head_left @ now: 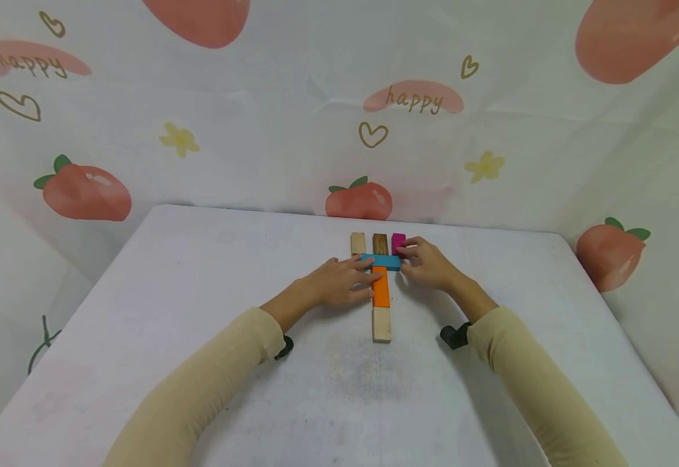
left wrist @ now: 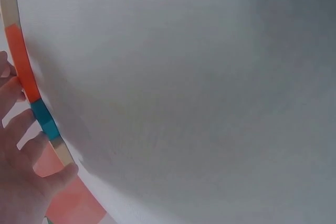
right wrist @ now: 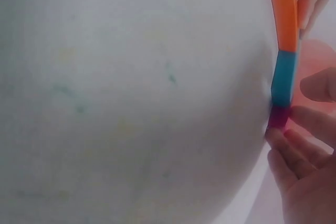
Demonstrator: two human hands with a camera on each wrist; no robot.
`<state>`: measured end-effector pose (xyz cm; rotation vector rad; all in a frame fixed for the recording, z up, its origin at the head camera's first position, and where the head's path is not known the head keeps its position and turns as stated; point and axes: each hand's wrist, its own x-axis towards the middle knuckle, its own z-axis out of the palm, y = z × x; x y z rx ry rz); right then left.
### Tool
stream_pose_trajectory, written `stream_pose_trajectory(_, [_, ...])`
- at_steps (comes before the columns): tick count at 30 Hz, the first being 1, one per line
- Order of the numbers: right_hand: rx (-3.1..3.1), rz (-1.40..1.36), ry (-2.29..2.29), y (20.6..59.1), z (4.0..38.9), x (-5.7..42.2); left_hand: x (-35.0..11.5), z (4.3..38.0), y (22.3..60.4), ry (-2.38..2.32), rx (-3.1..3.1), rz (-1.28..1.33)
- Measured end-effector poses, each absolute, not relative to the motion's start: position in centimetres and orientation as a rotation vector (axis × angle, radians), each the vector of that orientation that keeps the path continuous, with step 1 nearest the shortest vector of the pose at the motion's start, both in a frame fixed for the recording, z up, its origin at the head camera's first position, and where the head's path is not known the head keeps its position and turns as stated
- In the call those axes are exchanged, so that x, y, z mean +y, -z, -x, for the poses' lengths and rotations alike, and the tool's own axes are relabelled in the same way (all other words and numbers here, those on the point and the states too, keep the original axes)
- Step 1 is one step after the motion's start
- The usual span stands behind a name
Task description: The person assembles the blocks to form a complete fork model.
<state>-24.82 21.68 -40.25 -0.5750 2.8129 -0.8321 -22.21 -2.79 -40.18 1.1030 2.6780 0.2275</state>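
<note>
Wooden blocks lie in a fork-like pattern on the white table. A pale block (head_left: 381, 324) forms the near end, followed by an orange block (head_left: 381, 289). Crosswise at its far end lies a blue block (head_left: 387, 262). Beyond it stand a pale block (head_left: 358, 242), a dark brown block (head_left: 380, 244) and a magenta block (head_left: 398, 241), side by side with gaps. My left hand (head_left: 339, 283) spreads its fingers over the blue and orange blocks from the left. From the right, my right hand (head_left: 428, 264) touches the magenta block (right wrist: 279, 118) with its fingertips, thumb beside the blue block's right end.
The white tabletop (head_left: 228, 259) stretches to both sides of the blocks. Close behind them runs the table's far edge, with a white curtain (head_left: 292, 117) printed with fruit and hearts. Black straps (head_left: 454, 336) show at both wrists.
</note>
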Motion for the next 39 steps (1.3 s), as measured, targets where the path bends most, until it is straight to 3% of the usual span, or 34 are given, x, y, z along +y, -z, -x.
stream_pose_trajectory(39, [2.836,0.601,0.732,39.0,24.7,23.2,-2.4,22.6,39.4,-0.230,2.631,-1.070])
